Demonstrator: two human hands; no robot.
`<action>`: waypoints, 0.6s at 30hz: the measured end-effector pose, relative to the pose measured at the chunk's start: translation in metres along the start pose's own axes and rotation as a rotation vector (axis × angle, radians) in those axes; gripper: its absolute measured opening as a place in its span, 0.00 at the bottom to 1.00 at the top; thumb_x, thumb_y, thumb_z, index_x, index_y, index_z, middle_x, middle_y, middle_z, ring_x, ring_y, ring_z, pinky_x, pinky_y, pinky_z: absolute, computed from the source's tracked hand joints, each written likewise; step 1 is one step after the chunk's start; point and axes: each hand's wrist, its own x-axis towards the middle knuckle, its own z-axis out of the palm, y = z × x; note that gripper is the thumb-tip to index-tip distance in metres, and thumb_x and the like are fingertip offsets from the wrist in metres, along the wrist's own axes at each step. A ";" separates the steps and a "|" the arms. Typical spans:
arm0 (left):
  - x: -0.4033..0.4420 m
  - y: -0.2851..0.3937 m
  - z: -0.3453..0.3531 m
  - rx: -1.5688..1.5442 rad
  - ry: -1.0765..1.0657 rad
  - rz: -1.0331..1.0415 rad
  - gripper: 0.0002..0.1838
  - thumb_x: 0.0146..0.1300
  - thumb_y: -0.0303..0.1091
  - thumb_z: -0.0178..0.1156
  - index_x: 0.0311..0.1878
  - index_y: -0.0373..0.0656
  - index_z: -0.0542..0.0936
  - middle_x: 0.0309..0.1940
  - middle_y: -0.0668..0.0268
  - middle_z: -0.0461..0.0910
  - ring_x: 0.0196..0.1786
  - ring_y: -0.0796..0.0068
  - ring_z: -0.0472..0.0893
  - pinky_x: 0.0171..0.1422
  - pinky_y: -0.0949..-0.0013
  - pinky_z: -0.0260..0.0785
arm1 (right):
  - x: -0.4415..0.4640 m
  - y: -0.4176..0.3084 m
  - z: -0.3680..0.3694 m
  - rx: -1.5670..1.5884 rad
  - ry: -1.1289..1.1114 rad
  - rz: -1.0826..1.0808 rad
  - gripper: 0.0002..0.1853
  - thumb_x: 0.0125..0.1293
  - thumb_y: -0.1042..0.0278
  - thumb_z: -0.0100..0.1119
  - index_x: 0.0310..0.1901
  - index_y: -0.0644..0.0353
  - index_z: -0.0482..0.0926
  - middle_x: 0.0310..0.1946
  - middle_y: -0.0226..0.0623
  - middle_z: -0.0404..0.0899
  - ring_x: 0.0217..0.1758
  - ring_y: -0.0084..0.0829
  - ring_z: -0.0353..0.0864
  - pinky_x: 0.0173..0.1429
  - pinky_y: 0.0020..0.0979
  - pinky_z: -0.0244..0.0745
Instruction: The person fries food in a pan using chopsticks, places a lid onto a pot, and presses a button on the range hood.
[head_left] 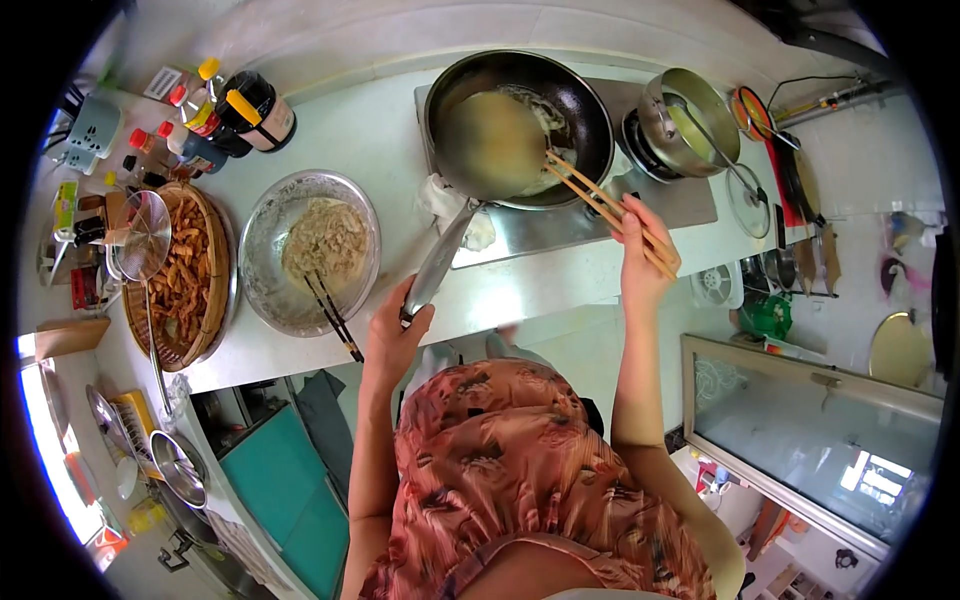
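Note:
My left hand [394,335] is wrapped round the grey handle of a round strainer or ladle [490,147], whose blurred head is over the black wok [596,125]. In my right hand [645,250] are wooden chopsticks [597,200], their tips at the right edge of that head. Pale bits lie in the wok behind it. Left of the wok, a metal bowl [262,297] holds pale battered food [325,243] with dark chopsticks [335,320] leaning in it. Whether the blurred head holds food or liquid is unclear. A white cloth [480,232] lies by the wok.
A wicker basket [133,325] of browned fried pieces stands at the left, with a mesh skimmer [143,235] over it. Bottles [262,110] are at the back left. A metal pot [725,110] with a ladle stands right of the wok. A glass-panelled door [800,430] is at the lower right.

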 end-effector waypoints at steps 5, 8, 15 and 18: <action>-0.007 0.013 -0.017 0.114 -0.023 0.062 0.23 0.58 0.28 0.61 0.58 0.36 0.73 0.43 0.55 0.78 0.40 0.63 0.77 0.45 0.67 0.69 | -0.028 -0.009 -0.008 -0.059 -0.004 0.039 0.08 0.66 0.71 0.59 0.43 0.64 0.82 0.34 0.34 0.81 0.34 0.23 0.80 0.38 0.22 0.78; -0.009 0.007 -0.026 0.177 -0.040 0.172 0.23 0.57 0.26 0.61 0.58 0.37 0.74 0.43 0.56 0.78 0.44 0.58 0.76 0.50 0.64 0.69 | -0.044 -0.014 -0.005 -0.179 0.002 0.037 0.06 0.65 0.72 0.60 0.40 0.65 0.82 0.33 0.35 0.81 0.33 0.23 0.79 0.38 0.22 0.75; -0.005 0.008 -0.029 0.301 -0.063 0.298 0.24 0.55 0.25 0.61 0.58 0.38 0.74 0.46 0.55 0.77 0.49 0.52 0.74 0.55 0.58 0.67 | -0.062 -0.026 -0.001 -0.261 0.021 -0.045 0.04 0.61 0.76 0.63 0.37 0.66 0.82 0.34 0.36 0.81 0.35 0.23 0.78 0.40 0.22 0.73; -0.004 0.008 -0.024 0.343 -0.041 0.340 0.25 0.55 0.24 0.61 0.59 0.38 0.73 0.47 0.54 0.76 0.50 0.52 0.74 0.55 0.57 0.66 | -0.063 -0.026 -0.005 -0.249 -0.012 -0.044 0.04 0.60 0.78 0.63 0.37 0.66 0.82 0.35 0.36 0.81 0.35 0.23 0.78 0.40 0.22 0.73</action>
